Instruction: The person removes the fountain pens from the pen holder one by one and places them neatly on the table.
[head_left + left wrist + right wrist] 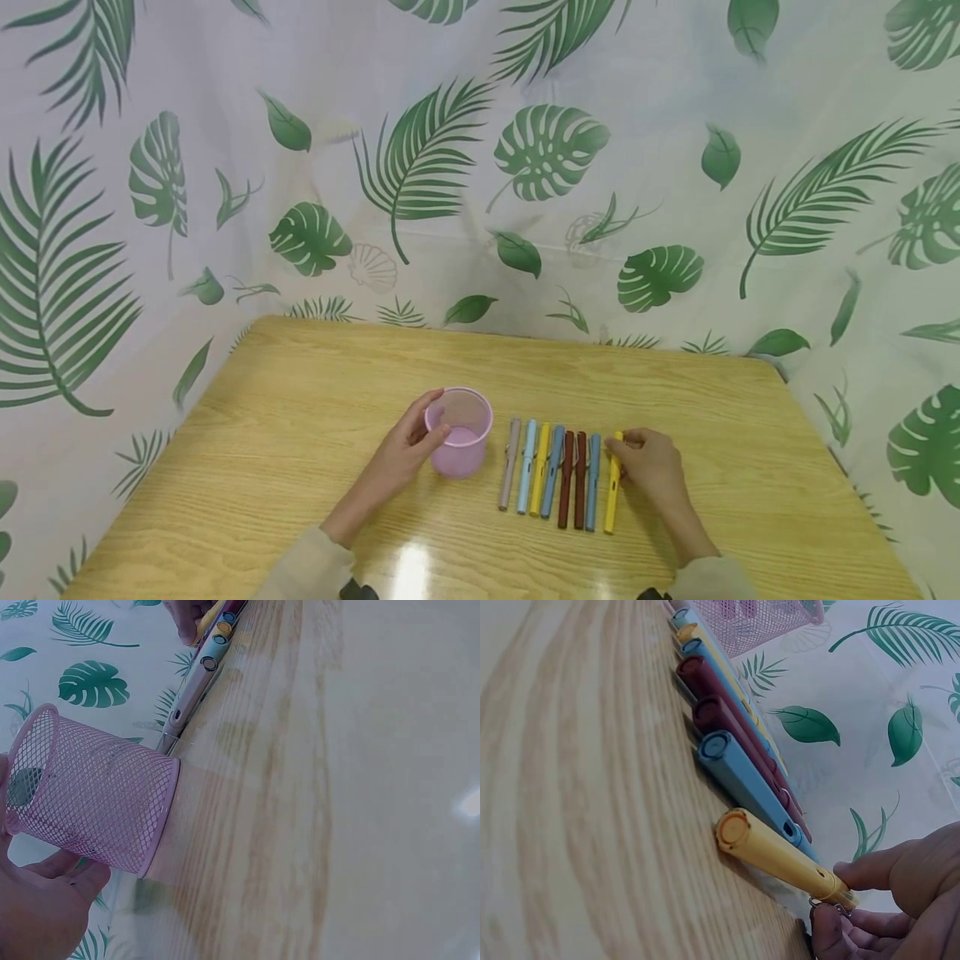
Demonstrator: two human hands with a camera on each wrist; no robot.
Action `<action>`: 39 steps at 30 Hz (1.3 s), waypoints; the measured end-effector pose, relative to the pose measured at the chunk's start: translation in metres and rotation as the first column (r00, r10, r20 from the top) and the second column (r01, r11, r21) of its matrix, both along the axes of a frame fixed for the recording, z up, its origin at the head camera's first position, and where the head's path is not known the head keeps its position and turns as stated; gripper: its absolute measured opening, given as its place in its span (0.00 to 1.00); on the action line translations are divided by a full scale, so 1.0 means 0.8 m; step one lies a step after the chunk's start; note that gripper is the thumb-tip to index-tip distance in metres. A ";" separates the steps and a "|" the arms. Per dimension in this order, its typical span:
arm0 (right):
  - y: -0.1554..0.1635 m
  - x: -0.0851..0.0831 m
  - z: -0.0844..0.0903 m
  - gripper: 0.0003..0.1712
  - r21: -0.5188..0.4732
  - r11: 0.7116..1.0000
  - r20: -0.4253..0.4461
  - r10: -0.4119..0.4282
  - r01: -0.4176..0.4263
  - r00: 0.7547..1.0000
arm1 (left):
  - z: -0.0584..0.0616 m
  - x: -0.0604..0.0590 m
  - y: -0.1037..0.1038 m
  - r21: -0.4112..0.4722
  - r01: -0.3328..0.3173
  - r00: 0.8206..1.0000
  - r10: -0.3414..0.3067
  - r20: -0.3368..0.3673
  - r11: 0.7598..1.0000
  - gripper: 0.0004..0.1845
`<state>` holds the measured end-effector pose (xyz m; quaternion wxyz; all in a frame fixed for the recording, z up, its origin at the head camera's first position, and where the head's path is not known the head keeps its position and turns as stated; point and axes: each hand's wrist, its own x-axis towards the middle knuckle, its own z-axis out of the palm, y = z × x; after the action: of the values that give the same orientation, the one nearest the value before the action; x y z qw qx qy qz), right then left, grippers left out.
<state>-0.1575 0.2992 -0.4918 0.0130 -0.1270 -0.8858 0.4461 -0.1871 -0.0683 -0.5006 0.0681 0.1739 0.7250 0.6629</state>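
While our left hand cups the pink mesh cup at frame centre, right hand fingertips pinch the yellow pen's far end; it runs top-to-bottom.

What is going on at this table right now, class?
A person sits at a light wooden table. Their left hand holds the side of an upright pink wire-mesh cup. Beside it lie eight capped plastic pens in a row, side by side. Their right hand pinches the far end of the yellow plastic pen at the row's right edge; it looks flat on the table.
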 end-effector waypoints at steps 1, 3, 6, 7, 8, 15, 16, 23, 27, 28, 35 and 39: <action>-0.001 0.000 -0.001 0.26 0.002 1.000 -0.005 -0.003 0.003 1.000 | 0.000 0.000 0.000 0.002 0.000 1.000 0.000 -0.004 1.000 0.32; -0.001 -0.001 -0.002 0.26 0.009 1.000 -0.007 -0.005 0.005 1.000 | 0.000 -0.001 -0.001 -0.001 0.000 1.000 0.000 -0.002 1.000 0.32; -0.001 -0.001 -0.003 0.26 0.024 1.000 -0.008 0.003 -0.003 1.000 | 0.000 -0.001 0.000 -0.003 0.006 1.000 -0.006 -0.002 1.000 0.32; -0.001 -0.002 -0.004 0.26 0.029 1.000 -0.006 0.004 -0.004 1.000 | 0.000 -0.001 0.000 -0.004 0.010 1.000 -0.010 -0.002 1.000 0.32; -0.001 -0.002 -0.004 0.26 0.034 0.999 -0.006 0.006 -0.006 1.000 | -0.001 -0.001 0.000 -0.005 0.012 1.000 -0.012 0.000 1.000 0.32; -0.003 -0.003 -0.005 0.25 0.064 0.998 -0.021 0.004 -0.003 1.000 | 0.000 -0.003 -0.001 0.001 0.021 1.000 -0.021 0.001 1.000 0.33; -0.003 -0.002 -0.005 0.25 0.070 0.998 -0.025 0.007 -0.005 1.000 | 0.000 -0.003 -0.001 0.000 0.019 1.000 -0.019 0.002 1.000 0.33; -0.005 -0.004 -0.002 0.24 0.087 0.996 -0.041 0.017 -0.013 0.999 | 0.000 -0.005 -0.003 -0.021 0.006 1.000 -0.006 -0.004 1.000 0.33; -0.005 -0.004 -0.001 0.22 0.110 0.994 -0.053 0.002 0.004 0.999 | -0.001 -0.006 -0.004 -0.021 -0.003 1.000 0.003 -0.009 1.000 0.32; -0.005 -0.004 0.000 0.22 0.118 0.993 -0.062 -0.006 0.013 0.998 | -0.001 -0.006 -0.005 -0.022 -0.003 1.000 0.003 -0.013 1.000 0.31; -0.003 0.000 0.009 0.20 0.123 0.992 -0.201 0.001 0.024 0.980 | -0.001 -0.002 -0.011 -0.102 -0.019 0.999 0.015 -0.043 0.995 0.34; -0.002 0.004 0.021 0.24 0.136 0.991 -0.270 0.044 -0.007 0.962 | 0.004 0.000 -0.018 -0.176 -0.065 0.993 0.046 -0.113 0.982 0.33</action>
<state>-0.1543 0.2976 -0.4751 0.1374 -0.0517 -0.9052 0.3989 -0.1870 -0.0826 -0.4973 0.0255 0.1825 0.7891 0.5860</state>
